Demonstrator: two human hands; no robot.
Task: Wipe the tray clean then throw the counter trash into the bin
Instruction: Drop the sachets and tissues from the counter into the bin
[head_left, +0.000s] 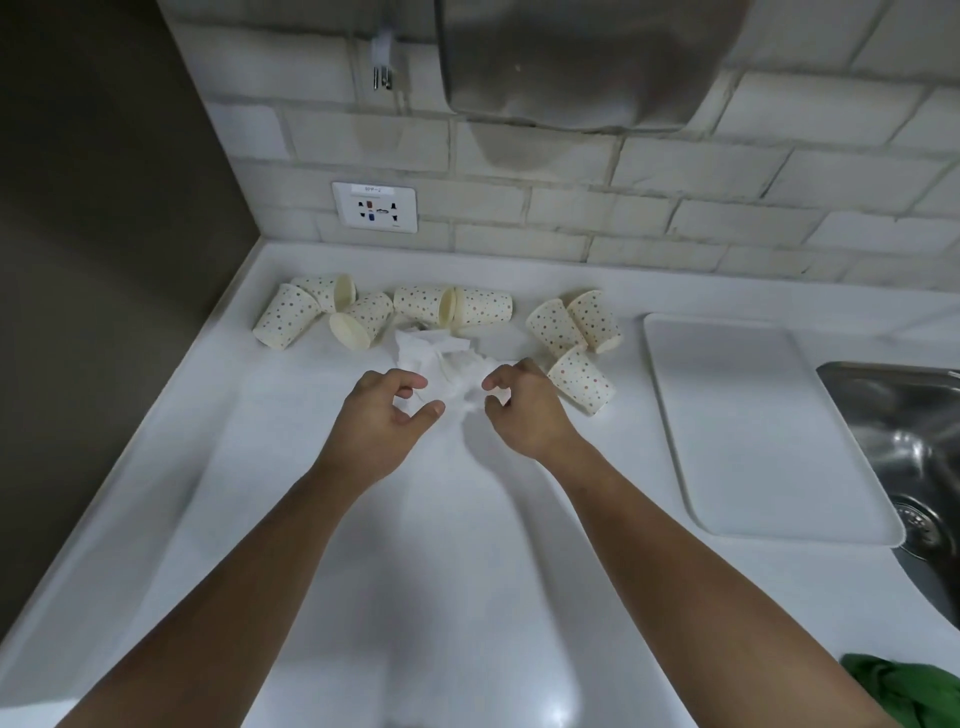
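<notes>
The tray (753, 426) lies on the bench (311, 519) beside the sink (904, 415) and looks clean, so I judge the wiping done. The trash remains: the crumpled tissue (441, 358) and the paper cups (478, 306) lie near the wall. The right hand (524, 410) pinches the tissue with curled fingers, while the left hand (384, 415) curls at its edge, and I cannot tell if it holds; no bin is visible.
</notes>
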